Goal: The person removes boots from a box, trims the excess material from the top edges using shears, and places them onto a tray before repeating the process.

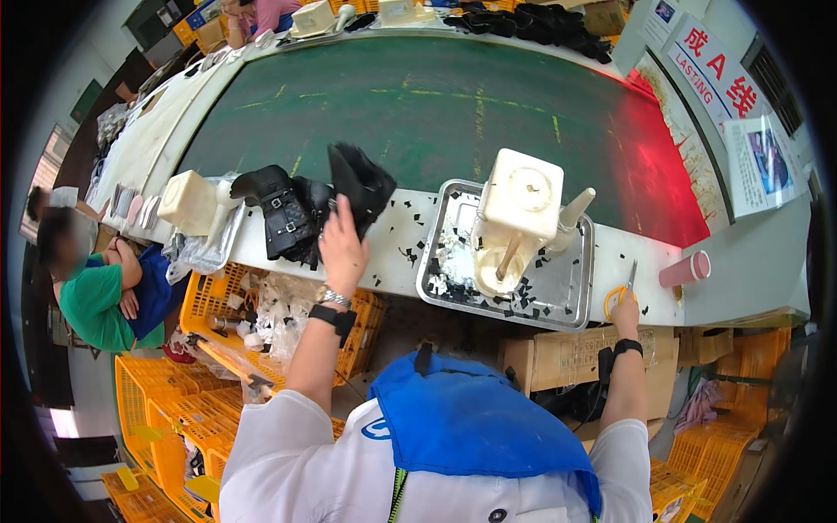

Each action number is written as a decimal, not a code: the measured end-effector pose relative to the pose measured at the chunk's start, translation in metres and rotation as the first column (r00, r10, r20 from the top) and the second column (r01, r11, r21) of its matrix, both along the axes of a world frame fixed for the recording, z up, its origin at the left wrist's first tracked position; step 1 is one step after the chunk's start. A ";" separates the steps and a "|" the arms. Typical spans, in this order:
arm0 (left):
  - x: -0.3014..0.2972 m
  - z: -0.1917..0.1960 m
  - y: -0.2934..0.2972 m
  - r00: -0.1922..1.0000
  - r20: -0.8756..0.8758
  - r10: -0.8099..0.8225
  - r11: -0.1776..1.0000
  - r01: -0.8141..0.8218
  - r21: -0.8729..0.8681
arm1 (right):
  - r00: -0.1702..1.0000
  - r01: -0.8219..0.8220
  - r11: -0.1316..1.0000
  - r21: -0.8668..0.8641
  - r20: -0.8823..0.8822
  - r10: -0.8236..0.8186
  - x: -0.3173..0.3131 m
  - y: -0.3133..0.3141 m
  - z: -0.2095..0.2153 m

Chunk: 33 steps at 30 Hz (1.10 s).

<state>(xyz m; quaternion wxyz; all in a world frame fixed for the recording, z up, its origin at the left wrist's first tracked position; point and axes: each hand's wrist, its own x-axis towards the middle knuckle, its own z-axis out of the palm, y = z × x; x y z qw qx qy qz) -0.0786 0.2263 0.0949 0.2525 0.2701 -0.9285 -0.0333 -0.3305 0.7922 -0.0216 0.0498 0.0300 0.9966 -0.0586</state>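
A black boot upper (pixel 359 185), smeared by motion, stands tilted at the fingers of my left hand (pixel 343 248), which seem to grip its lower edge. Just left of it, more black boot uppers with buckled straps (pixel 286 213) lie in a pile on the white table ledge. My right hand (pixel 625 312) is closed around the orange handles of a pair of scissors (pixel 621 296), blades pointing away from me over the ledge. Between my hands, a metal tray (pixel 571 301) holds a cream-coloured glue pot (pixel 523 196) and a stick in its opening.
Small black scraps are scattered over the tray and ledge. A pink cup (pixel 685 270) stands at the right, and another cream container (pixel 187 202) at the left. Beyond the ledge runs a green conveyor belt (pixel 418 105). Yellow crates (pixel 209 305) and a cardboard box (pixel 567 362) sit below. A person in green (pixel 100 296) sits left.
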 end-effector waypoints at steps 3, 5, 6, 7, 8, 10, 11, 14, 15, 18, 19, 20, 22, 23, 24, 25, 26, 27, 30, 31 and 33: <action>0.007 -0.073 0.003 0.945 0.317 0.076 0.991 -0.037 -0.130 | 0.994 0.058 0.998 -0.008 0.094 -0.057 0.018 -0.028 0.042; -0.004 -0.062 0.004 0.950 0.312 0.030 0.998 -0.010 -0.063 | 0.993 0.100 0.990 -0.096 0.070 -0.093 0.028 -0.015 0.048; -0.006 -0.056 -0.001 0.946 0.324 0.002 0.999 0.009 -0.031 | 0.996 0.090 0.984 -0.157 0.018 -0.088 0.033 -0.002 0.048; -0.007 -0.046 -0.003 0.943 0.331 -0.021 0.999 0.032 -0.030 | 0.989 0.110 0.947 -0.303 -0.063 -0.135 0.043 0.010 0.047; -0.007 -0.019 0.001 0.916 0.396 -0.069 0.997 0.050 0.057 | 0.959 0.025 0.956 -0.292 -0.263 -0.106 0.054 0.023 0.038; 0.004 -0.023 -0.028 0.838 0.534 -0.115 0.993 0.107 0.045 | 0.913 0.213 0.919 -0.333 -0.267 -0.308 0.079 0.023 0.051; 0.003 -0.007 -0.027 0.813 0.573 -0.103 0.988 0.151 -0.038 | 0.854 0.236 0.879 -0.415 -0.343 -0.391 0.099 0.039 0.047; -0.025 0.042 0.018 0.816 0.455 -0.358 0.918 0.397 0.011 | 0.709 0.485 0.716 -0.503 -0.253 -0.658 0.168 0.077 0.027; -0.039 0.059 0.049 0.761 0.422 -0.492 0.866 0.479 0.146 | 0.687 0.519 0.688 -0.507 -0.231 -0.689 0.195 0.089 0.008; -0.075 0.082 0.166 0.417 0.201 -0.887 0.460 0.755 0.466 | 0.726 0.582 0.680 -0.446 -0.092 -0.682 0.279 0.106 -0.056; -0.079 0.082 0.209 0.242 0.147 -0.959 0.282 0.789 0.545 | 0.749 0.589 0.700 -0.405 -0.054 -0.661 0.302 0.099 -0.073; -0.081 0.082 0.252 0.064 0.083 -0.994 0.102 0.785 0.611 | 0.774 0.598 0.690 -0.407 0.070 -0.629 0.322 0.089 -0.094; -0.081 0.057 0.337 -0.247 0.035 -0.968 -0.125 0.600 0.790 | 0.800 0.551 0.766 -0.331 0.471 -0.372 0.348 0.065 -0.109; -0.076 0.039 0.365 -0.365 0.072 -0.928 -0.177 0.602 0.779 | 0.814 0.486 0.767 -0.418 0.535 -0.225 0.348 0.050 -0.112; -0.071 0.010 0.390 -0.488 0.101 -0.867 -0.242 0.589 0.771 | 0.811 0.434 0.750 -0.499 0.579 -0.084 0.348 0.044 -0.115; -0.063 -0.025 0.411 -0.583 0.136 -0.801 -0.328 0.618 0.715 | 0.801 0.454 0.729 -0.512 0.593 -0.082 0.340 0.042 -0.123; -0.056 -0.058 0.428 -0.669 0.177 -0.722 -0.419 0.626 0.658 | 0.789 0.476 0.708 -0.522 0.609 -0.081 0.332 0.042 -0.131; -0.051 -0.084 0.437 -0.671 0.193 -0.716 -0.407 0.626 0.665 | 0.795 0.502 0.686 -0.528 0.593 -0.125 0.312 0.047 -0.108; -0.048 -0.126 0.469 -0.740 0.494 -0.456 -0.512 0.673 0.534 | 0.890 0.456 0.623 -0.635 0.325 -0.319 0.281 0.092 -0.112; -0.052 -0.135 0.470 -0.660 0.656 -0.367 -0.430 0.746 0.509 | 0.862 0.489 0.494 -0.719 0.310 -0.402 0.266 0.110 -0.101; -0.068 -0.147 0.463 -0.584 0.732 -0.350 -0.345 0.807 0.479 | 0.740 0.524 0.347 -0.778 0.214 -0.637 0.237 0.144 -0.099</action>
